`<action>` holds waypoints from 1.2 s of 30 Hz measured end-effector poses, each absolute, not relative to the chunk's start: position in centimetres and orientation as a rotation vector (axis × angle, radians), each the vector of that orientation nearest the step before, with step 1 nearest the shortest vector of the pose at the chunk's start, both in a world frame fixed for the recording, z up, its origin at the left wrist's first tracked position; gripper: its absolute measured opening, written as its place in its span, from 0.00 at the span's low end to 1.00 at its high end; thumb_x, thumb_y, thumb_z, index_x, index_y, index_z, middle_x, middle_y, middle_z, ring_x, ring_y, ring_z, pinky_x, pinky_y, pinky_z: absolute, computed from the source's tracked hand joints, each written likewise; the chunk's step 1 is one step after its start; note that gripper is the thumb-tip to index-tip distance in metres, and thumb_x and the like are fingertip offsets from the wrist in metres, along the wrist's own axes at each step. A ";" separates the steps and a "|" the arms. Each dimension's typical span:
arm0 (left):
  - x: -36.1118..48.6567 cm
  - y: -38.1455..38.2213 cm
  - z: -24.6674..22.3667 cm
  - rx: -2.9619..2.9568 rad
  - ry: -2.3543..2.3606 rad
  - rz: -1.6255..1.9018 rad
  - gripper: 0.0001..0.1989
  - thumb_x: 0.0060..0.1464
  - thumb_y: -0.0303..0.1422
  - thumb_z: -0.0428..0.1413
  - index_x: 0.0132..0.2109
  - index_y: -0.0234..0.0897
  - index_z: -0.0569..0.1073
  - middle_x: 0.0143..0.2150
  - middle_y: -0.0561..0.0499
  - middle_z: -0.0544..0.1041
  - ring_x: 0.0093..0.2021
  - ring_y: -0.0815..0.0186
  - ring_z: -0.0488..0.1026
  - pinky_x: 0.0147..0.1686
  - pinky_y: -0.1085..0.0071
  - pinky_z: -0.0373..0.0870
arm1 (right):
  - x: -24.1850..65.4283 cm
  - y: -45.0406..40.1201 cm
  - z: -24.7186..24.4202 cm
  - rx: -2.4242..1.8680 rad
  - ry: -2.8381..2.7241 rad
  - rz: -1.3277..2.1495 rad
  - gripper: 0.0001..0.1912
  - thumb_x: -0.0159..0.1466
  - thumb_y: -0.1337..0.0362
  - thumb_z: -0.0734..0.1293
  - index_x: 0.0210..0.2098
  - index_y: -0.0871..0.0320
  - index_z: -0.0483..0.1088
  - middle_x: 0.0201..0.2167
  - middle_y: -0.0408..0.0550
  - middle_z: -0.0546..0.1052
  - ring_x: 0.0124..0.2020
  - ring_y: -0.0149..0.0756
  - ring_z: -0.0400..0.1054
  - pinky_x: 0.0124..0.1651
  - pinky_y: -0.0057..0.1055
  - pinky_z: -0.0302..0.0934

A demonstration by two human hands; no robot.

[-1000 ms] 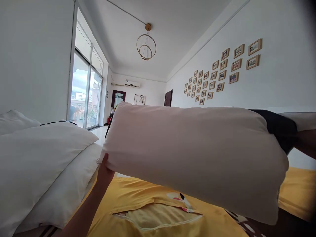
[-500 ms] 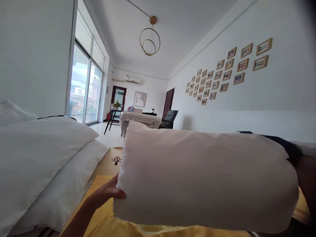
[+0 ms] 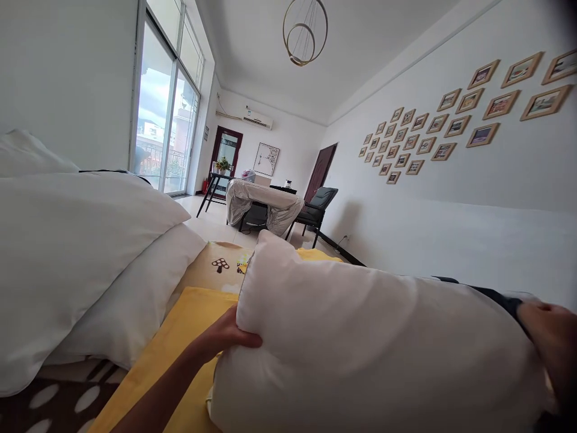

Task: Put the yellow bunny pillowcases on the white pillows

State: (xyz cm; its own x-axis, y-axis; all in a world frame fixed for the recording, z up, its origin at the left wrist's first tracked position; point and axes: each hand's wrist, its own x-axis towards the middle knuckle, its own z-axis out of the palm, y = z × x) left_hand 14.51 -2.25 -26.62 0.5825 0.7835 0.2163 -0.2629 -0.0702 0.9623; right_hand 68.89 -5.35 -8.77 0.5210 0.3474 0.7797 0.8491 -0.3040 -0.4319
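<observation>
A plump white pillow [image 3: 360, 343] spans the lower right, held up in front of me and tilted down to the right. My left hand [image 3: 237, 334] grips its left side, thumb pressed on the near face and fingers out of sight behind. At the right edge of the view, my right hand [image 3: 547, 322] is closed at the pillow's upper right, where a dark band [image 3: 493, 299] runs along the top. Under the pillow lies a yellow cloth [image 3: 184, 337], spread over a bed with a mushroom-patterned cover [image 3: 216, 255].
White pillows [image 3: 90, 234] are piled on the left over a brown cover with pale spots [image 3: 54, 400]. Farther off stand a table under a plastic sheet [image 3: 259, 192], a black chair [image 3: 319, 207] and a plant [image 3: 222, 165]. Framed pictures [image 3: 410, 141] hang on the right wall.
The view has tipped downward and shifted left. The pillow now sits lower and slants to the right, still in my left hand. My right hand has come clearly into view at the right edge.
</observation>
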 end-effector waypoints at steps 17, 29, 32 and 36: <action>14.9 -3.3 -26.2 1.854 0.905 0.976 0.23 0.41 0.39 0.64 0.46 0.36 0.74 0.45 0.47 0.78 0.46 0.52 0.73 0.42 0.63 0.71 | 37.0 -0.9 -12.1 -1.252 -2.490 0.043 0.27 0.67 0.45 0.47 0.25 0.56 0.60 0.29 0.46 0.71 0.32 0.36 0.63 0.37 0.32 0.55; 12.5 -5.6 -23.4 2.027 1.209 0.723 0.53 0.33 0.45 0.67 0.65 0.43 0.52 0.51 0.45 0.73 0.50 0.49 0.69 0.44 0.63 0.67 | 35.8 3.1 -15.7 -1.251 -2.408 -0.021 0.26 0.67 0.46 0.52 0.26 0.58 0.67 0.28 0.48 0.73 0.31 0.35 0.63 0.36 0.31 0.53; 13.6 -4.1 -25.2 1.957 1.254 0.775 0.53 0.31 0.40 0.68 0.64 0.42 0.53 0.50 0.44 0.74 0.48 0.47 0.70 0.41 0.62 0.67 | 35.6 3.3 -16.1 -1.262 -2.399 -0.044 0.26 0.67 0.47 0.52 0.28 0.58 0.69 0.28 0.47 0.74 0.31 0.35 0.64 0.36 0.31 0.53; 14.1 -1.1 -28.1 1.841 1.200 0.841 0.48 0.28 0.36 0.69 0.60 0.40 0.60 0.48 0.46 0.75 0.48 0.48 0.70 0.41 0.62 0.68 | 34.6 2.8 -16.9 -1.322 -2.372 -0.110 0.26 0.66 0.47 0.54 0.27 0.59 0.71 0.25 0.47 0.74 0.28 0.35 0.65 0.34 0.31 0.52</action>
State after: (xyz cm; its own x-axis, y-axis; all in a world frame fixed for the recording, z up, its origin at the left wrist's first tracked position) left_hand 14.06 -1.07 -28.15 0.3388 0.9338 0.1148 0.4265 -0.2612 0.8660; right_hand 34.63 2.79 -16.89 -0.4590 0.7949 0.3967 0.8283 0.5444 -0.1325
